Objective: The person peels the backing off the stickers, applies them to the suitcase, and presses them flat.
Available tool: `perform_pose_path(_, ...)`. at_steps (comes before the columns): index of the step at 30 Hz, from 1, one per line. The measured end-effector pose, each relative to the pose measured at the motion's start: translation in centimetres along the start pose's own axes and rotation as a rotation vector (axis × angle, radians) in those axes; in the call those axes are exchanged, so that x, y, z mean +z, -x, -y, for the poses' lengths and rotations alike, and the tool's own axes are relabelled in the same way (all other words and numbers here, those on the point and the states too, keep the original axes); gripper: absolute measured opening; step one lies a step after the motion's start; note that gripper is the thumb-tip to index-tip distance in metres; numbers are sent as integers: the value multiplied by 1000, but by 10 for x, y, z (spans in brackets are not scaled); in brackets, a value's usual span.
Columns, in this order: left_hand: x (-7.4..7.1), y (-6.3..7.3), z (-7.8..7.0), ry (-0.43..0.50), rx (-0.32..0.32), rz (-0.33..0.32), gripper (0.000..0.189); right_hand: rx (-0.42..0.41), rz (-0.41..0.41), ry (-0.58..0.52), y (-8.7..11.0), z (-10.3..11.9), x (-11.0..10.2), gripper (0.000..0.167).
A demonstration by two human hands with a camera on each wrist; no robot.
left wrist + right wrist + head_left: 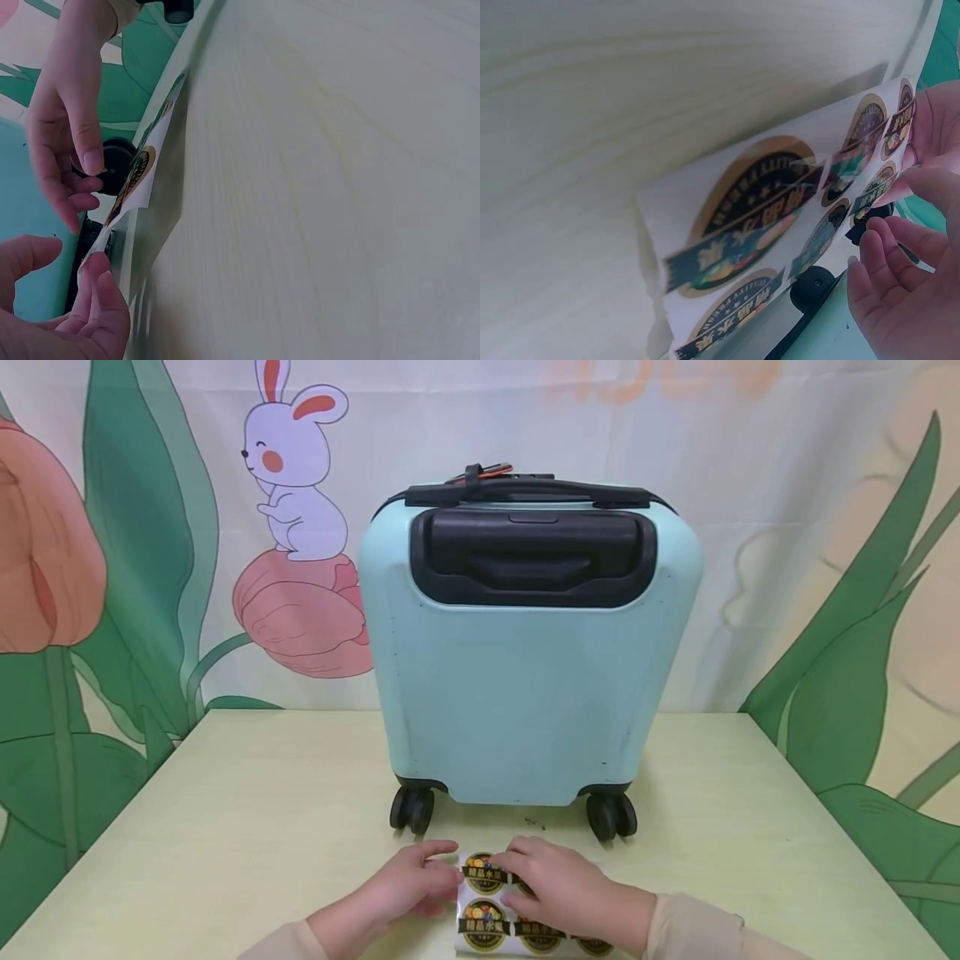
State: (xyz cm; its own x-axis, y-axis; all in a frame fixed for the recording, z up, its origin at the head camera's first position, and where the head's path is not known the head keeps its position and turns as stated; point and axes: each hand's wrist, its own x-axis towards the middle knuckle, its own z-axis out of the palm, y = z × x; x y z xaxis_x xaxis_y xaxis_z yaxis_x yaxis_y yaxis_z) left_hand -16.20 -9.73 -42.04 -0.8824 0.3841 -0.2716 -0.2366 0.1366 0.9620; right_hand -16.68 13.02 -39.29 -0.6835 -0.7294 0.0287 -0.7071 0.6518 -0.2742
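Note:
A white sheet of round black-and-gold stickers (483,927) with fruit pictures lies at the near edge of the table, partly covered by my right hand. My left hand (408,881) is at its left edge; in the left wrist view, the fingertips (96,274) touch the sheet's end from below while the thumb stands apart. Above the sheet is my right hand (558,885), fingers loosely bent and thumb close to the stickers (874,187). That hand (64,127) holds nothing in the left wrist view. The sheet (142,180) tilts there, with a shadow beside it.
Behind the hands, a pale turquoise suitcase (517,693) stands upright on black wheels (412,810), with a black handle (532,556) near its top. The pale wooden table (247,810) ends at a cloth backdrop (525,410) printed with a rabbit and flowers.

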Motion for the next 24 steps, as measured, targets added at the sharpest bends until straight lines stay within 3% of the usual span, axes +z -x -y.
perform_pose_path(16, 8, -4, 0, 77, -1, -33, 65, -13, -78, -34, -3, 4, 1, 35)
perform_pose_path(24, 11, -5, 3, 124, -23, -47, 28, -43, -101, -49, -4, 4, 2, 29)
